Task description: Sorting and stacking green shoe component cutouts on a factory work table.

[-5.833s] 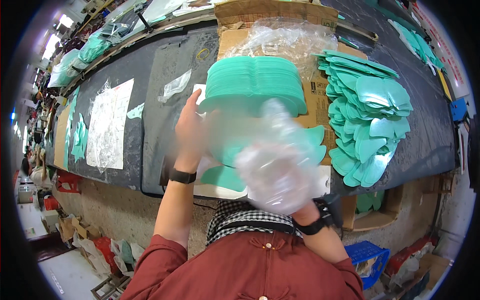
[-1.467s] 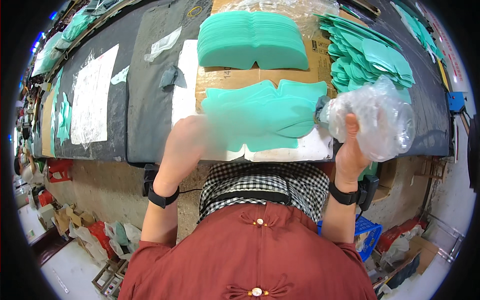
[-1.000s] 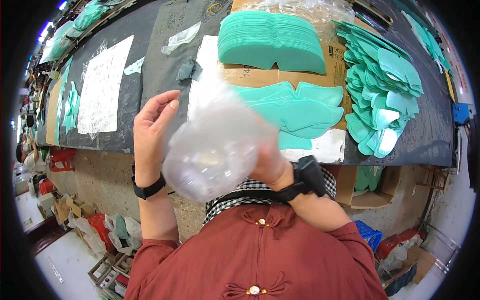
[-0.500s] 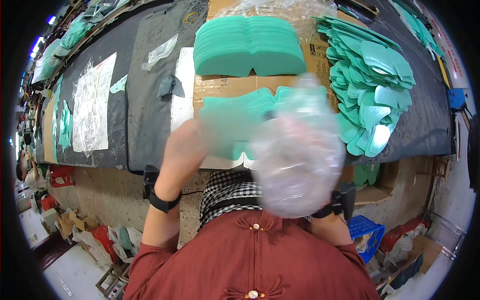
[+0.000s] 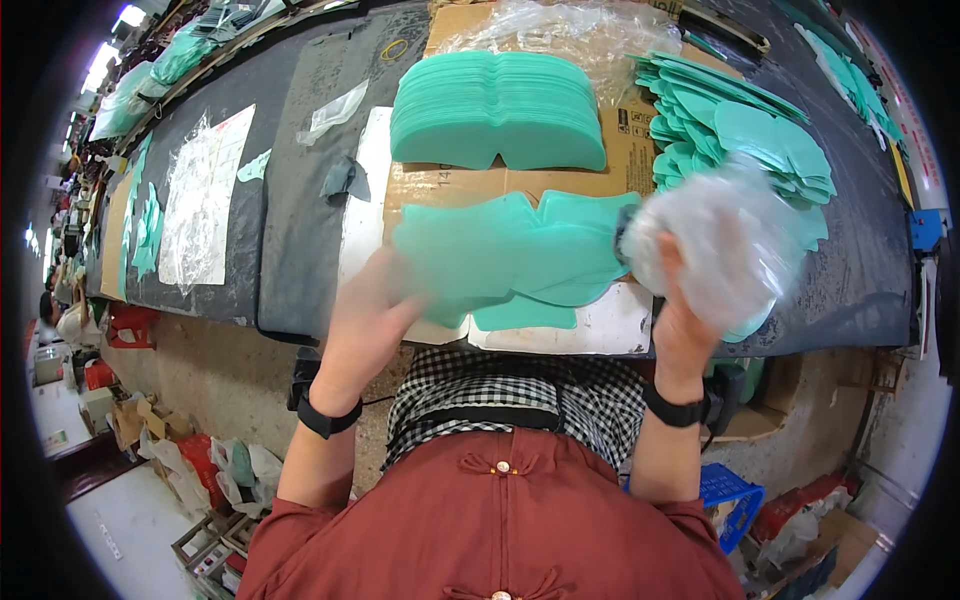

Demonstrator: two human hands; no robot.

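Note:
My left hand (image 5: pixel 365 325), blurred by motion, grips the left edge of a green, wing-shaped sheet piece (image 5: pixel 465 255). That piece is smeared and lies over or just above other green pieces (image 5: pixel 575 245) on the cardboard. In my right hand (image 5: pixel 685 325) is a crumpled wad of clear plastic film (image 5: pixel 725 240), its fingers mostly hidden by the plastic. A small dark thing (image 5: pixel 627 235) shows at the wad's left side; I cannot tell what it is. Beyond my hands stands a tidy thick stack of green pieces (image 5: pixel 497 110), notched at the near edge.
A loose, fanned heap of green pieces (image 5: pixel 775 140) lies at the right, partly behind the wad. Brown cardboard (image 5: pixel 420 180) and a white board (image 5: pixel 610 325) cover the dark table (image 5: pixel 310 220). Dark scrap (image 5: pixel 340 178) and plastic film (image 5: pixel 560 25) lie about.
My right hand has moved right with the plastic wad, off the green pieces and toward the heap. My left hand stays at the left end of the green piece, which remains blurred.

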